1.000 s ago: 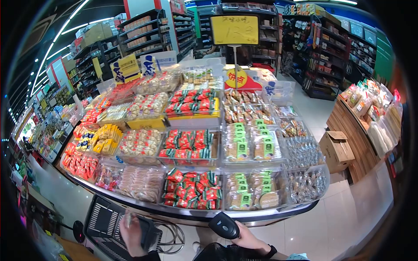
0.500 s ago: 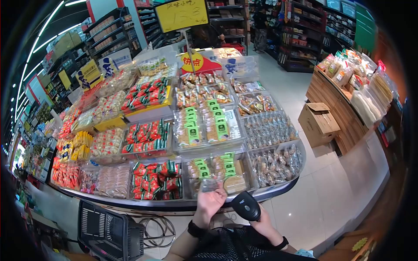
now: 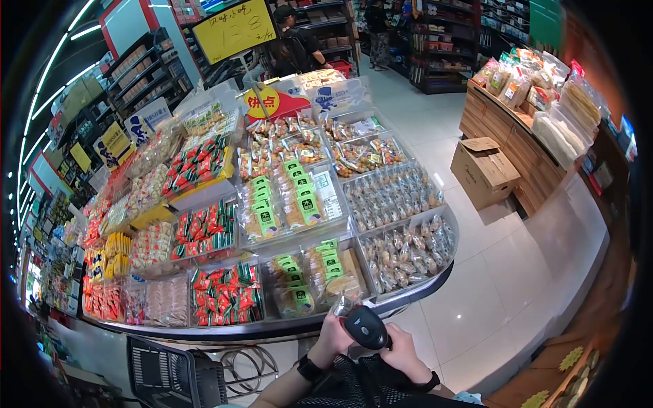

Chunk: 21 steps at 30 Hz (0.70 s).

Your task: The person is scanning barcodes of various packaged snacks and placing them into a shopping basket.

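Note:
At the lower middle of the head view, my right hand [image 3: 401, 350] is closed round the handle of a black handheld scanner [image 3: 367, 327]. My left hand [image 3: 333, 336] is just left of the scanner head, its fingers bent round a small clear plastic package [image 3: 344, 305], which is partly hidden by the scanner. Both hands are at the front edge of a display stand [image 3: 272, 330]. Just beyond them lie green-labelled packs [image 3: 325, 264] in a clear bin, with red snack packets [image 3: 226, 294] to their left and small wrapped snacks [image 3: 408, 255] to their right.
A black shopping basket [image 3: 163, 370] and coiled cable [image 3: 248, 367] are at the lower left. An open cardboard box [image 3: 484, 173] stands on the floor beside a wooden counter [image 3: 537, 160]. A yellow price sign [image 3: 235, 30] rises over the stand. Two people are in the background.
The view has shifted. My left hand, earlier open-palmed and apart from the scanner, is now beside it with fingers closed on the package. The scanner is still in my right hand.

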Each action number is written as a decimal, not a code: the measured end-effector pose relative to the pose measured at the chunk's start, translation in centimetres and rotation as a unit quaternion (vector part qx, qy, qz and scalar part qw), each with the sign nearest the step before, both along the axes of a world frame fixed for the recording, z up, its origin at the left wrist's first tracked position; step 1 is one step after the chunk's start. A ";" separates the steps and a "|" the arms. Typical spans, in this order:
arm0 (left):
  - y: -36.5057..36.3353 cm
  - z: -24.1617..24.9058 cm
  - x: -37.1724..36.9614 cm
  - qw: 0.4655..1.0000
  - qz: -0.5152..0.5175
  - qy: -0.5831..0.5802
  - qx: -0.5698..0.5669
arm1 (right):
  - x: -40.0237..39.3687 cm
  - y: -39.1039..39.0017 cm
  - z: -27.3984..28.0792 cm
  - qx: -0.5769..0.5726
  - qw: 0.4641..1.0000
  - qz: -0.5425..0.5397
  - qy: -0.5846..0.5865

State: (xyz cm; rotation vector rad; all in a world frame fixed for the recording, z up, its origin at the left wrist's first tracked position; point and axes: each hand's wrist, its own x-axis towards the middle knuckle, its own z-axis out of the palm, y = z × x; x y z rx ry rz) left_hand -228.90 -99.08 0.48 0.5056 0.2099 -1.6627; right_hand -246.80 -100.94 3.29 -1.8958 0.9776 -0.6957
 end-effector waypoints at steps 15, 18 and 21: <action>-4.0 -0.7 -0.2 0.989 -0.113 -0.090 0.030 | -5.4 -3.3 -2.0 0.039 0.979 -0.192 0.050; -7.1 -1.4 0.2 0.984 -0.138 -0.113 -0.006 | -7.8 -3.8 -2.4 0.034 0.978 -0.184 0.091; -10.8 -0.8 -0.1 0.979 -0.127 -0.161 -0.016 | -8.6 -4.3 -2.5 0.017 0.977 -0.173 0.123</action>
